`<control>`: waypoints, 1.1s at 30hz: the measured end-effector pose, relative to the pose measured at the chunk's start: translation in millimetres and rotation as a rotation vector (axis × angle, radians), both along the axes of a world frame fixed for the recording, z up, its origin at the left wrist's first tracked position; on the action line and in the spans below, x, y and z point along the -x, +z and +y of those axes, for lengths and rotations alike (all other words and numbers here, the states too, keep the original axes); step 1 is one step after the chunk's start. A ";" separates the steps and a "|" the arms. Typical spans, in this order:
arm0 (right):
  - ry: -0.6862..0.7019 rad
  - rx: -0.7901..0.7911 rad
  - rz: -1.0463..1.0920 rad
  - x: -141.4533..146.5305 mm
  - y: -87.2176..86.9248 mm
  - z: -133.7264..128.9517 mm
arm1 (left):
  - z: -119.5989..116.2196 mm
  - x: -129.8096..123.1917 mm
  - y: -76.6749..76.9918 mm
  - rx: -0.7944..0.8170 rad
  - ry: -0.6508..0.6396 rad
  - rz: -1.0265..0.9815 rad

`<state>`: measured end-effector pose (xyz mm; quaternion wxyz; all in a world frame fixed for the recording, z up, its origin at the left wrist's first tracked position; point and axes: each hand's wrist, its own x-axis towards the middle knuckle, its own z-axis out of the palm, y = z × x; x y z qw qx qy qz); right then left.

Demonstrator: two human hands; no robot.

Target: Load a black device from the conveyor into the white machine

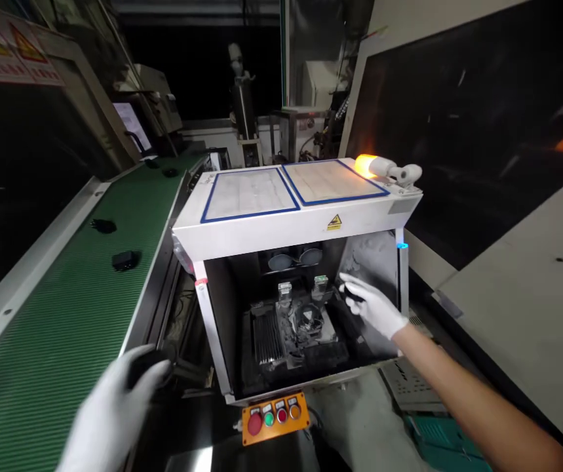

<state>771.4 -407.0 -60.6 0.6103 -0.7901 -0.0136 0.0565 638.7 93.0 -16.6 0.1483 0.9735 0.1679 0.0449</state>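
Observation:
My right hand point(372, 305), in a white glove, reaches into the open front of a white box-shaped machine point(291, 223) and grips a small black part point(352, 295) beside the dark fixture point(305, 324) inside. My left hand point(114, 410), also gloved, is low at the left, closed around another black part point(146, 364) near the edge of the green conveyor belt point(65, 314). Two clamps point(303, 288) stand behind the fixture.
An orange button box point(274, 416) with red and green buttons hangs below the machine's opening. An amber signal lamp point(377, 167) glows on the machine's top. Black parts point(124, 260) lie on the green belt. Large dark-panelled cabinets flank both sides.

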 end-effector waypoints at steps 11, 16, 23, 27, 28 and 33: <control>0.652 0.950 -0.383 -123.9 18.2 0.3 | -230.8 -203.0 -26.5 -0.136 -0.669 0.091; 0.804 1.096 -0.419 -139.2 20.4 10.9 | -239.7 -221.6 -25.1 -0.187 -0.731 0.152; 0.669 0.998 -0.317 -138.9 1.2 8.4 | -245.2 -219.7 -25.9 -0.219 -0.723 0.207; 0.600 0.982 -0.366 -129.9 -4.5 2.9 | -247.4 -217.1 -30.4 -0.210 -0.687 0.191; 0.619 0.992 -0.394 -128.4 -3.5 2.9 | -248.5 -216.5 -31.9 -0.213 -0.675 0.175; 0.756 1.089 -0.463 -129.8 13.0 9.4 | -259.7 -214.6 -40.8 -0.239 -0.563 0.093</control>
